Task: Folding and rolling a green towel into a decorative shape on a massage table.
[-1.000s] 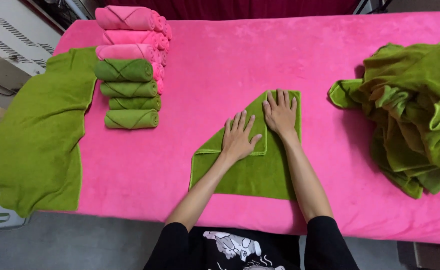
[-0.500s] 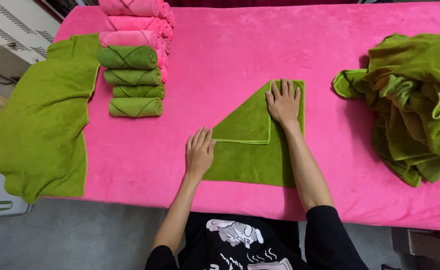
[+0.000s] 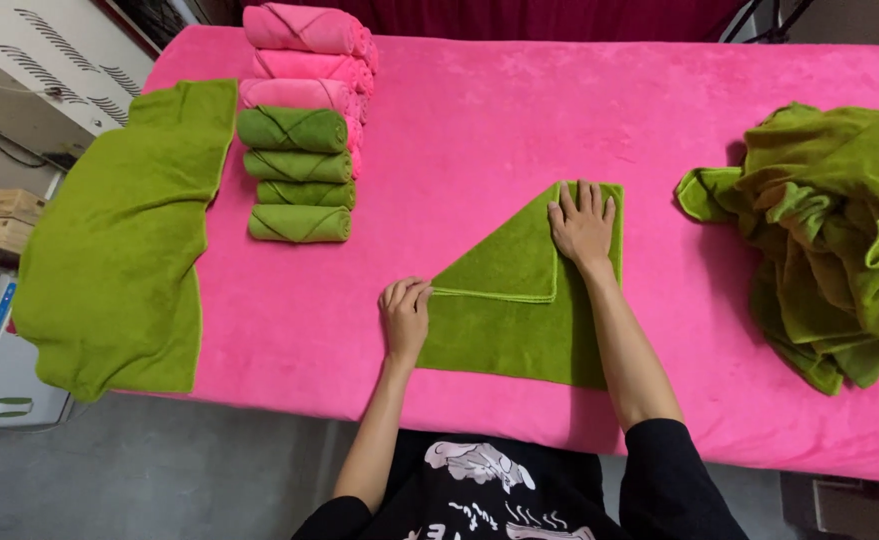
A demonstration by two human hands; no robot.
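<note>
A small green towel (image 3: pixel 509 320) lies on the pink-covered table (image 3: pixel 519 120) in front of me, one corner folded over into a triangle. My right hand (image 3: pixel 582 222) lies flat with spread fingers on the towel's upper right corner. My left hand (image 3: pixel 405 313) rests at the towel's left edge, fingertips touching the point of the fold.
Rolled green towels (image 3: pixel 297 176) and rolled pink towels (image 3: pixel 304 60) are stacked in a column at the left. A large green towel (image 3: pixel 124 240) drapes over the table's left edge. A heap of crumpled green towels (image 3: pixel 829 240) sits at the right.
My left hand slid from the middle of the towel out to its left edge. The right hand stayed pressed on the upper right corner.
</note>
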